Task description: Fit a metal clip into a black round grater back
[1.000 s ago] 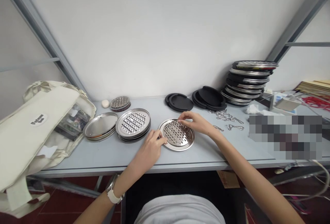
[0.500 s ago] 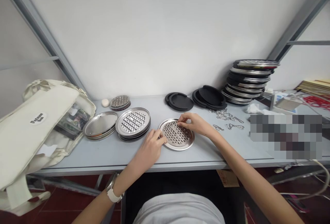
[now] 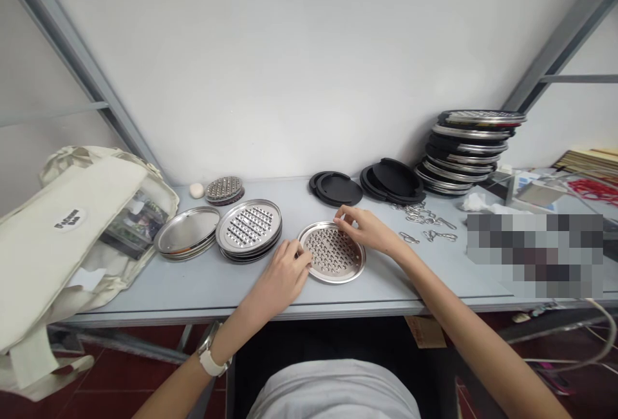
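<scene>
A round metal grater plate (image 3: 333, 253) with rows of raised holes lies flat on the table in front of me, inside a shiny raised rim. My left hand (image 3: 288, 270) is curled at its left edge, fingers closed on the rim. At the upper right edge, my right hand (image 3: 363, 227) has its fingertips pinched on the rim; what the thumb touches is partly hidden. Just left of my left hand stands a pile of similar grater plates (image 3: 248, 226) with dark pieces under the top one. Plain round metal lids or plates (image 3: 188, 232) are stacked farther left.
Black round plastic parts (image 3: 339, 188) and more black ones (image 3: 393, 179) lie at the back. Small metal clips (image 3: 425, 216) are scattered on the right, before a tall leaning stack of discs (image 3: 466, 148). Small round graters (image 3: 224, 190) and a cream bag (image 3: 72, 232) are left.
My right fingertips have moved from over the perforated surface out to the plate's upper rim. The left hand stays at the left edge, nearly unmoved.
</scene>
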